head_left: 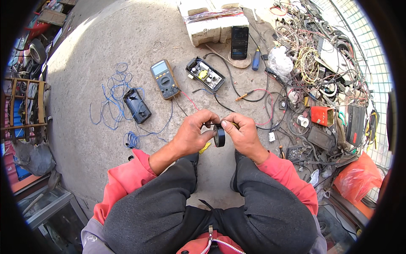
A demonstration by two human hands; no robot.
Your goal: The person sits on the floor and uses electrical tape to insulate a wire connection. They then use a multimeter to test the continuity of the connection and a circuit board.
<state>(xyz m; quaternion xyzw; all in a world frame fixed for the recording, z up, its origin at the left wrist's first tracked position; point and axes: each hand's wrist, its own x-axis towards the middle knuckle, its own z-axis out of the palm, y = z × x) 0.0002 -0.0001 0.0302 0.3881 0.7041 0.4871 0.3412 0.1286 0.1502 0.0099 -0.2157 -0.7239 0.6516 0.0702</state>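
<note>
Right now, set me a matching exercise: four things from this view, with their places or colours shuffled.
1. Tape roll
2. Phone
3. Meter
4. Screwdriver

A. Left of the open circuit box
B. Blue handle
C. Between the left hand and the right hand
D. Propped up in front of the white block

Pairs: 1-C, 2-D, 3-A, 4-B

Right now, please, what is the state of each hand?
Left hand: partly closed, apparently holding the black tape roll.
Right hand: closed, thumb and finger pinched beside the roll; what they pinch cannot be told.
</note>
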